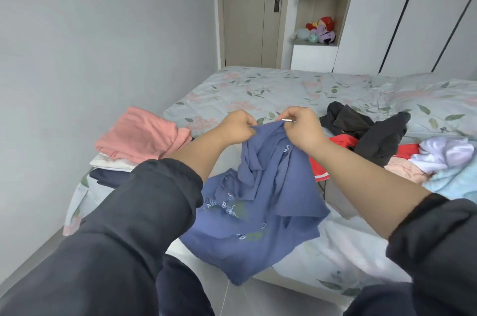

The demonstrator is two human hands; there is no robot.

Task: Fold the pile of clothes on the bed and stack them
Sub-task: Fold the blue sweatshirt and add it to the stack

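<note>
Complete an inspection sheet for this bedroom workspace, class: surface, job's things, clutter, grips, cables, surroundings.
Surface: bed with pale floral quilt, lightly rumpled.
Job's things: blue embroidered garment, lifted and crumpled; folded stack at left, pink folded garment on top; unfolded heap at right, including black garment, red garment, lilac garment.
Clutter: nothing seen.
Grips: left hand and right hand both pinch the blue garment's top edge, close together.
Cables: nothing seen.
Surroundings: grey wall, beige wooden door, plush toys on an open shelf, white wardrobe.

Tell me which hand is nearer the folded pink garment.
Left. The left hand grips the blue shirt just right of the pink garment; the right hand grips it farther right, beside the black clothes.
</note>
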